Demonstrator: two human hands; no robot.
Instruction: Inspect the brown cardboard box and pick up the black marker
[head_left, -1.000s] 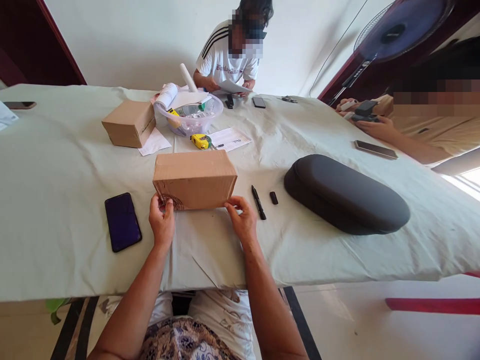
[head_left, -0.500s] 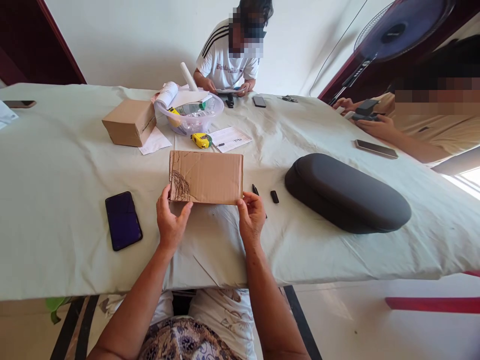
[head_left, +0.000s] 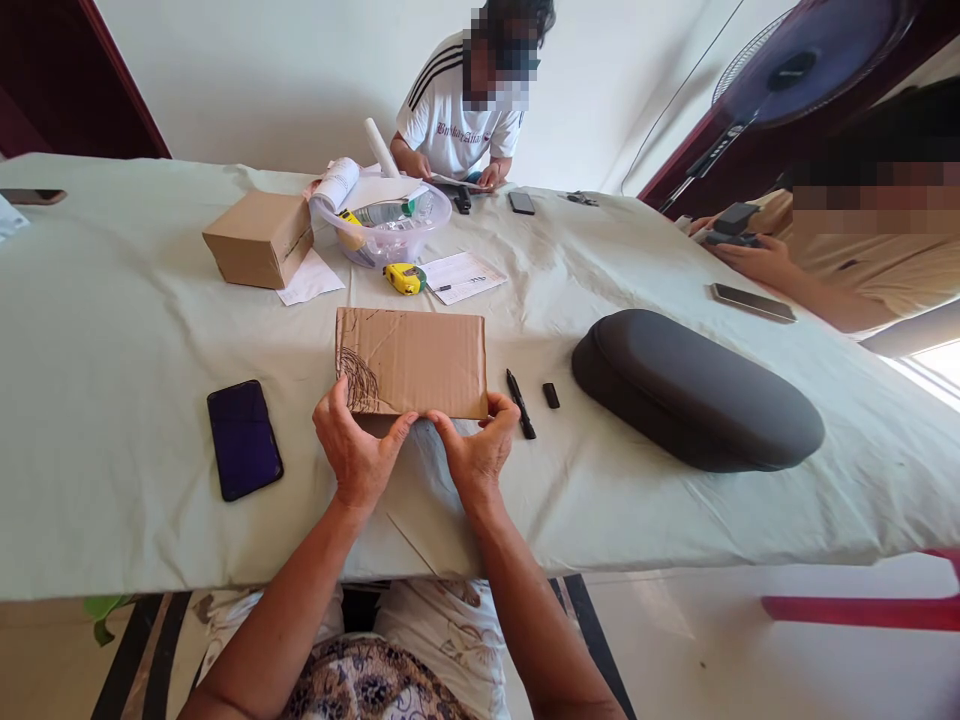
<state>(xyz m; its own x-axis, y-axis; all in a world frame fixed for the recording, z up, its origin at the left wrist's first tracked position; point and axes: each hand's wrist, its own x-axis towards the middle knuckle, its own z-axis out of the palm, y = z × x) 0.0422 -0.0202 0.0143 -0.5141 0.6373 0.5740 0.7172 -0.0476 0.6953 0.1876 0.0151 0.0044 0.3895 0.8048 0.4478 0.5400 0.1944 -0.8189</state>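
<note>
A brown cardboard box (head_left: 427,360) with dark scribbled lines at its left end is held at the near side of the table. My left hand (head_left: 360,440) grips its near left corner, thumb along the front edge. At the near right corner, my right hand (head_left: 478,440) is closed on the same box, its thumb almost meeting the left one. The fingers beneath the box are partly hidden. Just right of my right hand lies a black pen (head_left: 520,405), with a small black cap-like piece (head_left: 551,395) beside it. A dark phone (head_left: 245,440) rests to the left.
A black hard case (head_left: 697,390) lies on the right. Farther back are another cardboard box (head_left: 259,240), a plastic basin (head_left: 442,215) of odds and ends, a yellow tape measure (head_left: 405,278) and a paper sheet (head_left: 469,278). Two people sit at the far and right sides.
My right hand has slid left along the box's front edge, and both thumbs have come together at its middle. The pen now shows fully. The box has shifted slightly nearer.
</note>
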